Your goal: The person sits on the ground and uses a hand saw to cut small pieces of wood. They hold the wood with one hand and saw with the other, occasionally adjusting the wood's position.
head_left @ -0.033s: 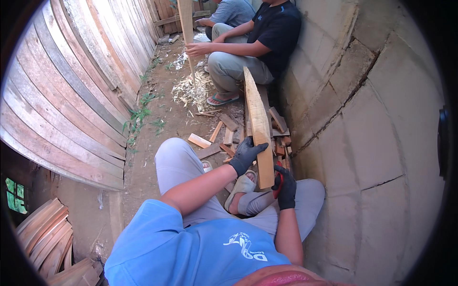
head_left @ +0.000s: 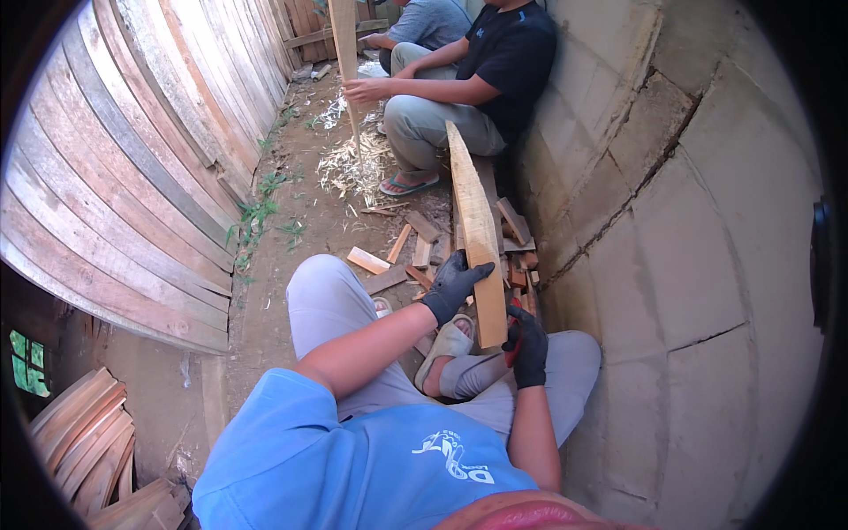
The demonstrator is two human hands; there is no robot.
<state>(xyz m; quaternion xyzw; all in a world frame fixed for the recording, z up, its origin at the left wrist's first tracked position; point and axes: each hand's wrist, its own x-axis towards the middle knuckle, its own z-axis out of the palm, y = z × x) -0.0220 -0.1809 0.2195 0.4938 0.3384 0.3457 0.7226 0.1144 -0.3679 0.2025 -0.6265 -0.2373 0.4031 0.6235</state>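
Observation:
My left hand (head_left: 457,284), in a black glove, is wrapped round a long wooden board (head_left: 477,219). The board tapers to a rough point at its far end, and its broad, square-cut end lies close to me. To the right of that near end is my right hand (head_left: 529,349), also gloved in black, with its fingers closed round a red tool (head_left: 513,341). Most of the tool is hidden by the glove and the board, so its kind does not show.
Wood offcuts (head_left: 422,252) lie on the ground beyond my feet. A seated person (head_left: 508,53) holds an upright wooden stick (head_left: 344,53) above pale shavings (head_left: 358,168); another sits behind. A block wall (head_left: 707,256) stands at right, a plank fence (head_left: 132,159) at left. Curved wood pieces (head_left: 88,433) are stacked lower left.
The board has shifted very slightly to the left, most plainly at its pointed end. Both hands keep their hold.

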